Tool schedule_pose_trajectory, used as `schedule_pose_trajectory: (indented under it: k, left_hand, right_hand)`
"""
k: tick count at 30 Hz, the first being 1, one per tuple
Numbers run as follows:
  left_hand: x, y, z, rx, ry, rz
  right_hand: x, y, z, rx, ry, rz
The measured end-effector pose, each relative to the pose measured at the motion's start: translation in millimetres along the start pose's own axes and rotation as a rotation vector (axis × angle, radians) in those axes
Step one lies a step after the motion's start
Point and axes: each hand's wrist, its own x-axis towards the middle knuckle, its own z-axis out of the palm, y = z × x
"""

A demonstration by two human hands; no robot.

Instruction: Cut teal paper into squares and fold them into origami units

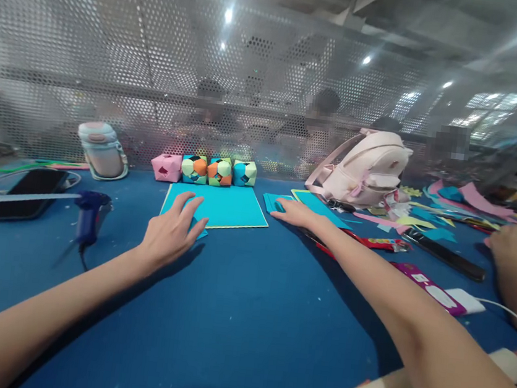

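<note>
My left hand (pixel 170 234) hovers at the left front part of a large bright blue paper sheet (pixel 233 207), its fingers spread and nothing visibly held. A small blue paper piece (pixel 200 233) pokes out from beneath its thumb. My right hand (pixel 296 213) reaches to small blue paper pieces (pixel 271 200) beside the sheet's right edge. Its fingers are stretched out over them; whether the fingertips press on the paper is hard to make out. Another blue sheet (pixel 320 207) lies just behind that hand. Folded paper blocks in pink (pixel 167 167) and mixed colours (pixel 220 171) line up behind the large sheet.
A blue glue gun (pixel 90 218), a phone (pixel 29 193) and a bottle (pixel 102 150) stand or lie at left. At right are a pale pink backpack (pixel 366 169), a black-handled cutter (pixel 445 254), a purple packet (pixel 429 287), paper scraps and another person's hand (pixel 516 248).
</note>
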Motion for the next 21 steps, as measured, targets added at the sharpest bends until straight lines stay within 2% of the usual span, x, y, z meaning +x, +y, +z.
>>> schedule_pose_trajectory:
  k: [5,11,14,16,18,20,21]
  left_hand:
    - [-8.0,0.8,2.3,0.013,0.046,0.227]
    - [-14.0,7.7,4.8,0.020,0.122,0.595]
    - [-7.9,19.7,6.4,0.052,0.076,0.725]
    - [2.5,31.2,7.9,0.065,-0.026,0.725]
    - [18.4,45.1,11.0,-0.022,-0.155,0.648]
    - [39.6,60.9,17.8,-0.326,-0.246,0.454]
    - [51.8,69.4,23.3,-0.567,-0.285,0.272]
  right_hand:
    - [5.8,20.7,11.2,0.036,-0.008,0.055]
    - [6.2,48.7,7.0,0.171,0.072,0.186]
    - [9.1,58.8,6.0,0.260,0.094,0.248]
    - [10.9,63.5,7.2,0.328,0.094,0.275]
    - [12.1,67.4,9.9,0.401,0.089,0.293]
    - [12.7,71.4,13.7,0.476,0.084,0.305]
    - [12.9,73.4,15.7,0.512,0.084,0.309]
